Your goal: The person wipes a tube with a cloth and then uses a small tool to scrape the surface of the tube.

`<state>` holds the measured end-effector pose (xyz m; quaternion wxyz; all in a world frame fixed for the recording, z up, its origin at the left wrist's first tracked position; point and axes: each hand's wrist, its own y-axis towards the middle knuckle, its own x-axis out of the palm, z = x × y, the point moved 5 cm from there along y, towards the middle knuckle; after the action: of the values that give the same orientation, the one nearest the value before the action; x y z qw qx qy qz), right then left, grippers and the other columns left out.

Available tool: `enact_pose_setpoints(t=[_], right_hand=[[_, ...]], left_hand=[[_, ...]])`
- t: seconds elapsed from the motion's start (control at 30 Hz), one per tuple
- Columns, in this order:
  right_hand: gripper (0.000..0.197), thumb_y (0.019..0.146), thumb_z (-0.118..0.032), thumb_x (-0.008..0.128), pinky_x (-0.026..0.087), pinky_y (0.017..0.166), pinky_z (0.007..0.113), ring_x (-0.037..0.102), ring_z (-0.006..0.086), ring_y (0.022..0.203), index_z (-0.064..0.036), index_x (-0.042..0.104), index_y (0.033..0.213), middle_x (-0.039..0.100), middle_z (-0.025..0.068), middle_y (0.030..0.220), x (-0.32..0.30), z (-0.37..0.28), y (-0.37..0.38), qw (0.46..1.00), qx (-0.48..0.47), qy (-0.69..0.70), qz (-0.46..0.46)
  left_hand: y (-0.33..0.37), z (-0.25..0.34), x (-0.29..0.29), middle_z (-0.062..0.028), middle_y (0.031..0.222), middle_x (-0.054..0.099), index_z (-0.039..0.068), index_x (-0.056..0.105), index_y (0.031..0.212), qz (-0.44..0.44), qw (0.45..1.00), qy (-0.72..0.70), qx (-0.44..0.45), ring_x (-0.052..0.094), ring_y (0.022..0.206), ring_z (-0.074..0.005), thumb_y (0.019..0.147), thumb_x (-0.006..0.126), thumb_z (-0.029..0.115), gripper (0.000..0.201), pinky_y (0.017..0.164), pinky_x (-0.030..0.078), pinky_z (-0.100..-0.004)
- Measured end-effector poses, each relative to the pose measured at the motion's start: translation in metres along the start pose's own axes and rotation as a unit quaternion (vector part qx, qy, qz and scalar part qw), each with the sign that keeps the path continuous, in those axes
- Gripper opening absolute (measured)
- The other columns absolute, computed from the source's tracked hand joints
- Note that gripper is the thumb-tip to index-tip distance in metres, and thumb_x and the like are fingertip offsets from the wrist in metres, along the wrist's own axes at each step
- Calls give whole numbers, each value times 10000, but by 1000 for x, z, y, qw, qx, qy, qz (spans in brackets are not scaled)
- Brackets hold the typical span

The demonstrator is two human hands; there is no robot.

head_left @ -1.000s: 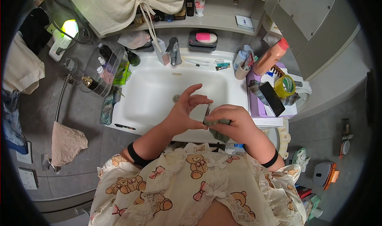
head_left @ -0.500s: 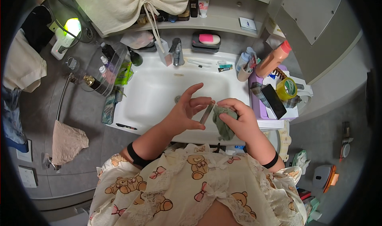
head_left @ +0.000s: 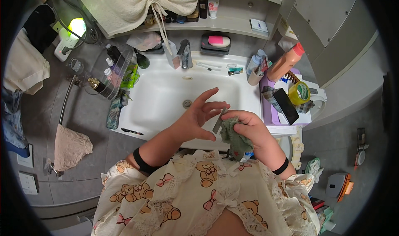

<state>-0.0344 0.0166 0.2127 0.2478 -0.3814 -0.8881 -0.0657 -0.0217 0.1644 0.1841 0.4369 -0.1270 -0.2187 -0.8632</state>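
My left hand (head_left: 197, 119) is over the front of the white sink (head_left: 160, 80), forefinger raised. Between its other fingertips and thumb is a thin, flat greyish piece (head_left: 219, 120), seen almost edge-on; its exact kind does not show. Closed around a crumpled grey-green cloth (head_left: 236, 138), my right hand (head_left: 251, 130) is just to the right. The cloth's upper part lies against or close beside the flat piece, and its lower end hangs down with a small red mark on it. My right fingertips are near the piece's upper end.
A faucet (head_left: 185, 55) stands at the sink's back, beside a soap dish (head_left: 215, 44) and toothbrushes (head_left: 209, 66). On the right are a cup (head_left: 255, 76), an orange bottle (head_left: 286, 62), tape (head_left: 299, 93) and a phone (head_left: 286, 106). A pen (head_left: 132, 132) lies on the front-left rim.
The cloth has shifted slightly and hangs lower, its red mark now showing. My left thumb has moved slightly down, and the flat piece has shifted a little to the right.
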Motion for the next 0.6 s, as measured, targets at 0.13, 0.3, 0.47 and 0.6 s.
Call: enact_pose_setpoints(t=[0.13,0.3,0.47,0.6], right_hand=[[323,823,32,464,422,883,276,526,139,1037,-4,547,1133,547,67,1153,0,3,-1,999,10,9,29],[305,829,-9,476,411,900,286,522,141,1040,-13,551,1125,545,59,1146,1,10,0,999,-2,6,38],[354,828,-13,477,398,914,289,503,145,1064,-23,519,1180,515,58,1187,-2,14,-2,998,-25,33,42],[416,821,4,479,357,958,293,445,167,1147,-41,484,1235,452,70,1265,0,12,0,995,-71,22,72]], left_hand=[[1,1,7,-78,1266,470,141,152,1395,-1,1000,-14,-12,389,1235,-211,530,820,5,1102,1055,244,-400],[3,1,6,-97,1268,466,137,161,1391,-12,1000,4,3,384,1241,-216,561,798,-3,1056,1057,245,-400],[4,6,10,-115,1258,471,118,187,1377,14,1000,0,5,395,1228,-228,594,810,118,1001,1035,273,-402],[2,0,-1,-109,1269,451,88,373,1249,116,993,6,10,421,1204,-224,686,707,55,655,1029,305,-395]])
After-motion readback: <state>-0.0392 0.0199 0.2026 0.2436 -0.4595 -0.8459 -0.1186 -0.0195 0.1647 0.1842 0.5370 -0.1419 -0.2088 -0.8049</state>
